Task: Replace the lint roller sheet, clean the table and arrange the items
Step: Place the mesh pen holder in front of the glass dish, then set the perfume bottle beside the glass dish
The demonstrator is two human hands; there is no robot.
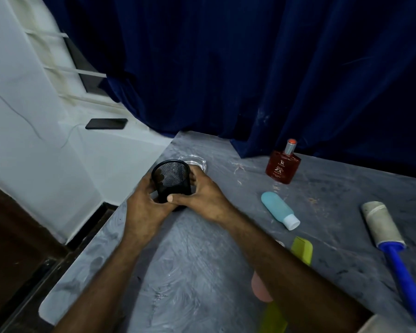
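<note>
both hands, left and right, grip clasped around black mesh cup above table

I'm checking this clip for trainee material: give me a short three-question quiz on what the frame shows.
1. True or false: both hands grip the black mesh cup.
2. Which item stands upright on the table? A) lint roller B) red perfume bottle C) blue bottle
3. Fill in: the lint roller's handle is ____ in colour.

Key
1. True: the left hand and the right hand wrap it from either side.
2. B; the roller and the blue bottle lie on their sides.
3. Blue.
</note>
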